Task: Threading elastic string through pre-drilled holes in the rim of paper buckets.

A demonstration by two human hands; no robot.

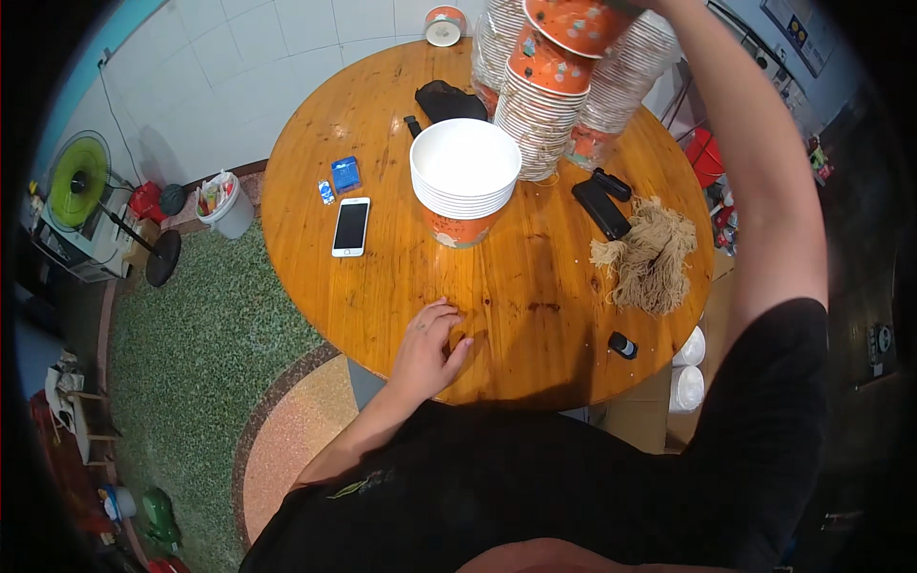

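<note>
My left hand lies on the near edge of the round wooden table, fingers loosely spread and nothing in them. At the top edge, my right hand grips an orange patterned paper bowl, upside down just above a tall stack of upturned bowls. Most of that hand is cut off by the picture's edge. Nearer to me stands a shorter stack of paper bowls, upright, with white insides and an orange lower wall.
Plastic-wrapped bowl stacks flank the tall one. On the right are a bundle of tan string, a black case and a small black object. A white phone and blue box lie left.
</note>
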